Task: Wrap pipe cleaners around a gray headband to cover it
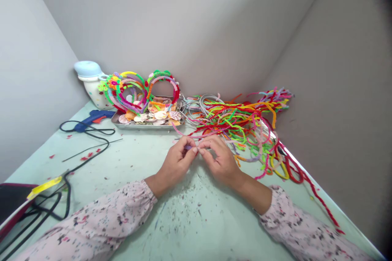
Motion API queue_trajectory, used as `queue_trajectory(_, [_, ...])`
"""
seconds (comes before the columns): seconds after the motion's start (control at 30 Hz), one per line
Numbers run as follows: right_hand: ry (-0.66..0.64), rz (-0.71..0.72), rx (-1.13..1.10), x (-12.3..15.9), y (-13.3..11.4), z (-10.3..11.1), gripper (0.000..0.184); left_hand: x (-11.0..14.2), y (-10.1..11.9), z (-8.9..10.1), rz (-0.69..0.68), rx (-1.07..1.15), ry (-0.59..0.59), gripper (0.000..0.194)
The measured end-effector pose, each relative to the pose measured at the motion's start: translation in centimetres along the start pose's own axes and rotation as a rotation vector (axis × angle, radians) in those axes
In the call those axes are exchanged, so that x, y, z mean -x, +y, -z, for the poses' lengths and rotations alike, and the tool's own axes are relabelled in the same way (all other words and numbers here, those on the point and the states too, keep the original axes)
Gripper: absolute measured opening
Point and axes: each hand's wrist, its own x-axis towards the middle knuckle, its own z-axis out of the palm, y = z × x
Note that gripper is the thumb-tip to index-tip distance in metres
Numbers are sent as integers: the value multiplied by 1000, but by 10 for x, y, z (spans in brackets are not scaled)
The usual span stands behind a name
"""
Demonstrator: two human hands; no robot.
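Over the middle of the table, my left hand (177, 157) and my right hand (221, 158) meet fingertip to fingertip. A short purple pipe cleaner (188, 147) shows between the fingers of my left hand, mostly hidden by them. Thumb and forefinger of my right hand pinch at its end, where the tips nearly touch. Just behind the fingers lies a pink pipe cleaner (183, 133). A tangled heap of coloured pipe cleaners (235, 116) spreads behind and to the right of my right hand.
Behind stands a metal tray (147, 127) of seashells (159, 115) with decorated headbands (162, 77) on it. To the left are a blue glue gun (92, 119), its black cord (104, 147) and a white bottle (94, 89). Scissors (288, 169) with red and yellow handles lie right.
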Motion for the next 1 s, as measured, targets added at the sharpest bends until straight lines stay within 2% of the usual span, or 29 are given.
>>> queue_trajectory(0.5, [-69,-91,-151,-1,3,2,13,0,-3,0,-30,-1,-16,17])
queue_trajectory(0.77, [-53,-89,-130,-4,1,2,11,0,-2,1,2,87,-19,18])
queue_trajectory(1.0, [-98,-130,-214,-2,2,2,19,-1,-2,0,21,117,-41,18])
